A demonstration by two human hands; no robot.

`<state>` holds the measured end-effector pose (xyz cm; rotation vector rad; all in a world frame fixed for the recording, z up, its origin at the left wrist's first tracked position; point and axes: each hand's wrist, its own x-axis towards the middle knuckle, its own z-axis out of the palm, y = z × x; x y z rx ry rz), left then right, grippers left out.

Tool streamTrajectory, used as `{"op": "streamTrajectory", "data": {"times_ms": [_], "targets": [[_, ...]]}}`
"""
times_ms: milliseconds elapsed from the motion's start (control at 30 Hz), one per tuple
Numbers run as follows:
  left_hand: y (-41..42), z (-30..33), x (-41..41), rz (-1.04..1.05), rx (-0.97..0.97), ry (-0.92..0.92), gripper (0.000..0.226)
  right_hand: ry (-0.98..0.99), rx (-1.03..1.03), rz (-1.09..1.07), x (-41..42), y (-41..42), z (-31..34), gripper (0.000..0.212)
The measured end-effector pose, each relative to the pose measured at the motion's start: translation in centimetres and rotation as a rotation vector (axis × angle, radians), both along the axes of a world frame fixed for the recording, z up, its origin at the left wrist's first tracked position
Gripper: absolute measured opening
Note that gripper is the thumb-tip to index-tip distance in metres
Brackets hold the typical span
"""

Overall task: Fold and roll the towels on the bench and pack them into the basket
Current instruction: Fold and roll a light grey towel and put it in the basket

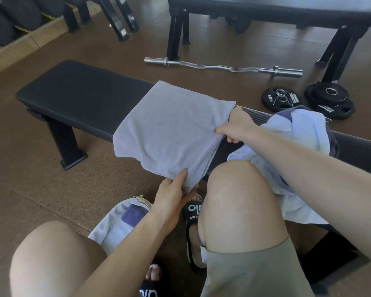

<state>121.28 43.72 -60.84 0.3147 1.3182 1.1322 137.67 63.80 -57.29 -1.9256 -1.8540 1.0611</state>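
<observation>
Basket (114,219): on floor, partly hidden behind left forearm, purple item inside. Left hand (171,196) pinches grey towel (169,129) near corner; right hand (236,127) grips its right edge. Towel folded on worktop (77,97). White-purple towel heap (298,129) partly covered.

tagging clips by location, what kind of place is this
Most likely a gym's free-weights area. A curl bar lies on the brown floor beside black weight plates, and the grey towel being folded is spread on a padded black workout bench.
</observation>
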Motion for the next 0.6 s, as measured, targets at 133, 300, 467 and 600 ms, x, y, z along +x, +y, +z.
{"op": "streamTrajectory", "data": {"times_ms": [133, 300, 467, 600], "targets": [[-0.5, 0.4, 0.5, -0.077, 0.022, 0.028, 0.029, 0.006, 0.030, 0.004, 0.2, -0.3, 0.2, 0.042], [-0.8, 0.8, 0.6, 0.005, 0.021, -0.027, 0.030, 0.063, 0.003, -0.121, 0.9, 0.0, 0.7, 0.013], [-1.1, 1.2, 0.7, 0.101, 0.011, -0.113, 0.028, 0.098, 0.020, -0.248, 0.7, 1.0, 0.8, 0.008], [-1.3, 1.5, 1.1, 0.125, -0.003, -0.029, 0.022, 0.053, 0.057, -0.260, 0.7, 1.6, 0.8, 0.011]]}}
